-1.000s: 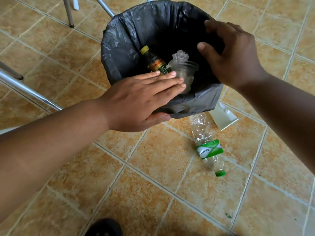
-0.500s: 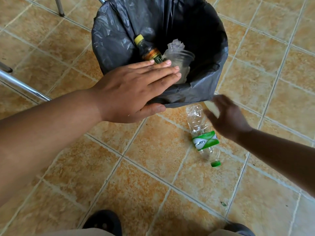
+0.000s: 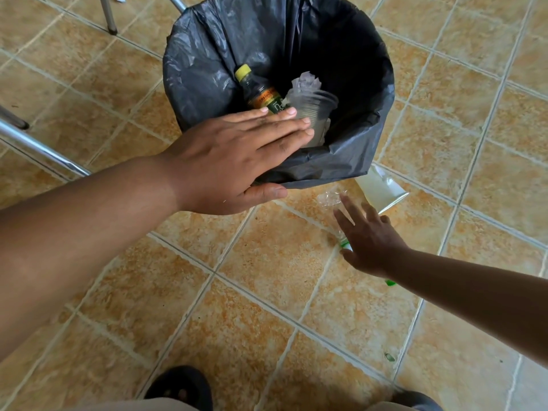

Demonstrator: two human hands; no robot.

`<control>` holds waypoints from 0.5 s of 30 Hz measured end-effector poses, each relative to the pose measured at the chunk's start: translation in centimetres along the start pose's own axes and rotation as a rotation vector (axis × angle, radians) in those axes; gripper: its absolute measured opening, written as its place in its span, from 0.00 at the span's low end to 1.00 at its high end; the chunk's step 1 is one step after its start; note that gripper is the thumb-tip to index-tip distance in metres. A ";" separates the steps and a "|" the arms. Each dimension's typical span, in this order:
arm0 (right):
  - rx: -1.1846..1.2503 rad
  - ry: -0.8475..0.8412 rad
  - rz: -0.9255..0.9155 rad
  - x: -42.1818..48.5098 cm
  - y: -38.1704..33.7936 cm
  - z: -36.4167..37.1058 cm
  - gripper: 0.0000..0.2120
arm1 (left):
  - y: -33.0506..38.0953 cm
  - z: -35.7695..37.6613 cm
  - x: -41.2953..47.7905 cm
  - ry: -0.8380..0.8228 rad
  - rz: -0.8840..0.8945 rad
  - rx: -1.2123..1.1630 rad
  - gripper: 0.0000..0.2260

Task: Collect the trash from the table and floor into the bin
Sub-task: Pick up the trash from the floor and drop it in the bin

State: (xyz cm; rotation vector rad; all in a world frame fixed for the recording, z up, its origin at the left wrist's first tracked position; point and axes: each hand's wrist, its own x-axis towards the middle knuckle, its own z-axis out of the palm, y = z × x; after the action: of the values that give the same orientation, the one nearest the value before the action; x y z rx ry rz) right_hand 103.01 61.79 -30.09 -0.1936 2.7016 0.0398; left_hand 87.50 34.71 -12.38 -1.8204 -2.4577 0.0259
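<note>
The left arm reaches in from the lower left. The left hand (image 3: 237,161) lies flat across the near rim of the bin (image 3: 207,69). Its fingers are straight and together over the opening, and its thumb is pressed against the outside of the black liner. The right arm comes in from the right edge. The right hand (image 3: 370,241) is low over the tiled floor (image 3: 267,292), palm down, fingers spread and straight, gripping nothing.

The right hand covers most of the clear bottle (image 3: 329,198), which lies on the floor just in front of the bin. Only the crumpled end, a sliver of green label and a bit of green cap show. Whether the palm touches the bottle cannot be told. A white paper scrap (image 3: 379,188) lies beside it, partly tucked under the bin's liner.

In the bin lie a dark bottle (image 3: 258,90) with a yellow cap and a plastic cup (image 3: 314,108), both partly hidden behind the left fingers. Metal legs (image 3: 41,149) cross the upper left. A dark shoe (image 3: 181,387) is cut off at the bottom.
</note>
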 end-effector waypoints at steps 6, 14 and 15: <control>0.306 0.276 0.008 -0.8 0.5 -4.7 0.41 | 0.0 -0.1 -0.1 0.005 -0.004 -0.004 0.33; 0.545 0.675 0.204 -0.1 5.4 -13.0 0.37 | 0.0 0.1 0.0 0.016 0.001 -0.006 0.33; 0.554 0.725 0.229 0.1 6.1 -14.4 0.37 | 0.1 0.1 0.0 0.017 0.002 -0.007 0.34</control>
State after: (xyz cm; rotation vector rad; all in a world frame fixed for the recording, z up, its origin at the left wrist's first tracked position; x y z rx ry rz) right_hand 96.06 67.00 -17.06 0.3344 3.2807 -0.8516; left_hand 87.54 34.76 -12.45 -1.8174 -2.4478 0.0021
